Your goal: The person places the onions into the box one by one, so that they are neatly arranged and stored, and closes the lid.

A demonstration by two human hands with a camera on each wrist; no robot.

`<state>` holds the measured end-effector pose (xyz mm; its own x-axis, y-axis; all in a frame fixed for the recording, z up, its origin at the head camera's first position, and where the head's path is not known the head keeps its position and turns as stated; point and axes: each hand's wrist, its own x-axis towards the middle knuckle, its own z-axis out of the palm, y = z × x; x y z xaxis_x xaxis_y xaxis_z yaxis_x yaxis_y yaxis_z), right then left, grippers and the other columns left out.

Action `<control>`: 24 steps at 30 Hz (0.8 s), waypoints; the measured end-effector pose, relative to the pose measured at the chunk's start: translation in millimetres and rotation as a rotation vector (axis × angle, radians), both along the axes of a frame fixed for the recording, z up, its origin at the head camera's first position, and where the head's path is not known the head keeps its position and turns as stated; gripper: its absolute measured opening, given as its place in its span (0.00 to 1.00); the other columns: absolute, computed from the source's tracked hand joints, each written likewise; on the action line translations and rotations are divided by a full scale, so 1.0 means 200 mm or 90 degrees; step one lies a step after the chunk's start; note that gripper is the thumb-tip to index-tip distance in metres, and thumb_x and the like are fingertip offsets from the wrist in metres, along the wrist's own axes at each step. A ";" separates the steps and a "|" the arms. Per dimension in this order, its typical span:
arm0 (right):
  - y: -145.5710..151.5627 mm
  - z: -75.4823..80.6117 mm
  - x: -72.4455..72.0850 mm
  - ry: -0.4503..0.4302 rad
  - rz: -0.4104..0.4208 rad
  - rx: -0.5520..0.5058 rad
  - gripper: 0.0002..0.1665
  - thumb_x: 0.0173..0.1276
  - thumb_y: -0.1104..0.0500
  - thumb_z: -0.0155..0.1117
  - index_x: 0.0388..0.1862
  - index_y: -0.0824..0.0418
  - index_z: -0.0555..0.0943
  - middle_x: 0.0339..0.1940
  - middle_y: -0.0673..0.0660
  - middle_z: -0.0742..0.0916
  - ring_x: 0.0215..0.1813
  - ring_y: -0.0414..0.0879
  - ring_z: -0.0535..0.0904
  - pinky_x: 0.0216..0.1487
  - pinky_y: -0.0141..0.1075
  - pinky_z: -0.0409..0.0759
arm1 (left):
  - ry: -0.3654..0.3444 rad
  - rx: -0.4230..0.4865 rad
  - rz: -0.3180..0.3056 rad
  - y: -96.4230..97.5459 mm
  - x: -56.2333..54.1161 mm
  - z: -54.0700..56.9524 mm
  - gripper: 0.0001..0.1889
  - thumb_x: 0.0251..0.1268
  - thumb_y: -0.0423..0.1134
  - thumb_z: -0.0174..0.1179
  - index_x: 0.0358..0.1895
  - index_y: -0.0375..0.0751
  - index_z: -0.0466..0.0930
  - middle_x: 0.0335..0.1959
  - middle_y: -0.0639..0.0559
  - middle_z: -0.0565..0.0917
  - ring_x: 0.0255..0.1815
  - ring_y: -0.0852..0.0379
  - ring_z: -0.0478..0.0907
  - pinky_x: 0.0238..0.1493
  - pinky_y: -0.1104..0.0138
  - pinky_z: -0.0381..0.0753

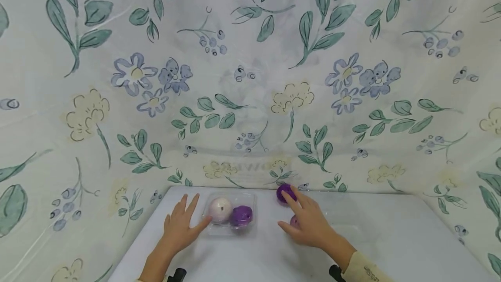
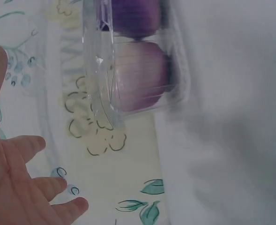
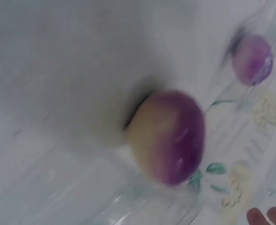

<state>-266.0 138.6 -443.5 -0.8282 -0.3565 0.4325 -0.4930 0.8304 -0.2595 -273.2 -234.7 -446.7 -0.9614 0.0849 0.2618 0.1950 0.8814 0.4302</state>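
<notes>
On the left of the white table, a clear plastic box [image 1: 207, 231] holds a pale turnip [image 1: 220, 210] and a purple turnip [image 1: 241, 216]. My left hand [image 1: 180, 226] hovers beside the box with fingers spread, its thumb tip at the box's near left side. My right hand [image 1: 309, 222] is held over the table, fingers extended and apart. Its fingertips overlap a deep purple turnip [image 1: 282, 193] near the back edge in the head view. Under the hand, a pinkish turnip [image 1: 294, 221] is partly hidden. In the right wrist view, a cream-and-purple turnip [image 3: 168, 138] lies well away from the fingertips [image 3: 257, 216].
Right of my right hand lies a second clear plastic container [image 1: 346, 214], hard to make out against the white table [image 1: 407, 238]. A floral-patterned sheet [image 1: 250, 142] hangs behind the table and along its sides.
</notes>
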 end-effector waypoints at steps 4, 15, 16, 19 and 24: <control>0.15 0.00 0.01 0.015 -0.026 0.029 0.52 0.62 0.33 0.64 0.79 0.50 0.58 0.81 0.64 0.56 0.73 0.66 0.65 0.70 0.65 0.62 | -0.008 -0.068 -0.014 -0.01 -0.01 0.03 0.50 0.60 0.70 0.57 0.78 0.44 0.53 0.79 0.29 0.47 0.76 0.24 0.47 0.65 0.23 0.43; 0.49 0.00 0.04 0.051 -0.121 0.114 0.50 0.65 0.30 0.58 0.79 0.51 0.58 0.82 0.63 0.52 0.74 0.66 0.61 0.71 0.66 0.55 | 0.017 -0.165 -0.026 -0.12 -0.06 0.04 0.46 0.62 0.72 0.52 0.77 0.49 0.57 0.80 0.32 0.43 0.77 0.25 0.40 0.67 0.25 0.31; 0.52 0.00 0.04 0.053 -0.128 0.121 0.50 0.65 0.30 0.58 0.79 0.51 0.59 0.82 0.63 0.52 0.74 0.66 0.61 0.71 0.66 0.55 | 0.017 -0.170 -0.023 -0.13 -0.06 0.04 0.45 0.63 0.72 0.50 0.77 0.49 0.58 0.80 0.32 0.44 0.77 0.25 0.41 0.67 0.25 0.31; 0.59 0.00 0.06 0.045 -0.144 0.133 0.50 0.66 0.31 0.57 0.80 0.51 0.58 0.82 0.65 0.52 0.75 0.65 0.58 0.71 0.66 0.52 | 0.017 -0.182 -0.016 -0.15 -0.07 0.03 0.43 0.66 0.71 0.48 0.77 0.49 0.59 0.80 0.32 0.45 0.77 0.25 0.42 0.67 0.25 0.31; 0.70 -0.02 0.09 0.029 -0.183 0.150 0.50 0.66 0.29 0.56 0.80 0.50 0.57 0.82 0.65 0.52 0.75 0.65 0.58 0.71 0.69 0.49 | 0.017 -0.185 -0.018 -0.15 -0.07 0.03 0.42 0.67 0.70 0.47 0.77 0.48 0.59 0.80 0.32 0.45 0.77 0.25 0.41 0.67 0.25 0.29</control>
<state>-249.0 277.7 -446.7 -0.8906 -0.2072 0.4050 -0.2383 0.9708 -0.0273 -287.1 -265.6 -440.9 -0.9507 0.1869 0.2477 0.2293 0.9609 0.1553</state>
